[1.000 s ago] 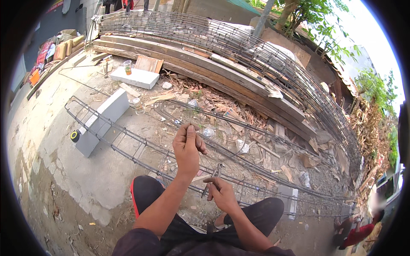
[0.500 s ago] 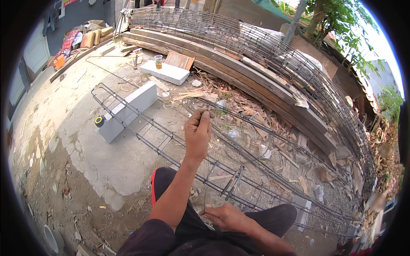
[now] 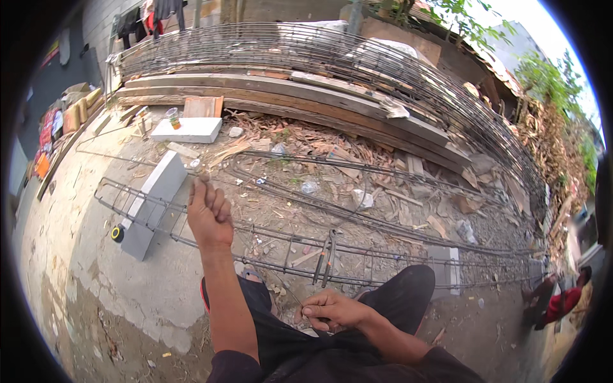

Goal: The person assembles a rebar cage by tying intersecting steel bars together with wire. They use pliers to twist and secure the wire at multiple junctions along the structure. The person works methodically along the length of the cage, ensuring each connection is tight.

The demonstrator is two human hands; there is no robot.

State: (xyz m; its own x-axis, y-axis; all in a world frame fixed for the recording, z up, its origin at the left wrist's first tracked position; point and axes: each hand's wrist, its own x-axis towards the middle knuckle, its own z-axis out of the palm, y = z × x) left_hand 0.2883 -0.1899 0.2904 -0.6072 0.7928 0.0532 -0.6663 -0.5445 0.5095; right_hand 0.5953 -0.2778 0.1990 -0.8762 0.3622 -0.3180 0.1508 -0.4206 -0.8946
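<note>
My left hand (image 3: 209,214) is raised over the rebar cage, its fingers closed on a thin wire (image 3: 286,288). The wire slants down toward my right hand (image 3: 333,309), which pinches it low in front of my lap. Between my knees and the loose bars lies the long, narrow rebar cage (image 3: 290,247) with cross ties. A pair of pincers (image 3: 325,258) with orange marks on the handles rests across its bars, apart from both hands. The cage's left part lies over a pale grey block (image 3: 153,204), with a black and yellow round tape measure (image 3: 117,233) at that block's end.
Loose bent rebar (image 3: 357,217) lies beyond the cage, among wood scraps and rubble. Timber beams (image 3: 294,96) and a large mesh of bars (image 3: 255,41) fill the back. A white block (image 3: 191,131) carries a cup (image 3: 173,117). A person in red (image 3: 562,303) is at the far right.
The view has turned to the right, so the scene sits further left. My left hand has moved left, and the wire slants more. The person in red now shows at the right.
</note>
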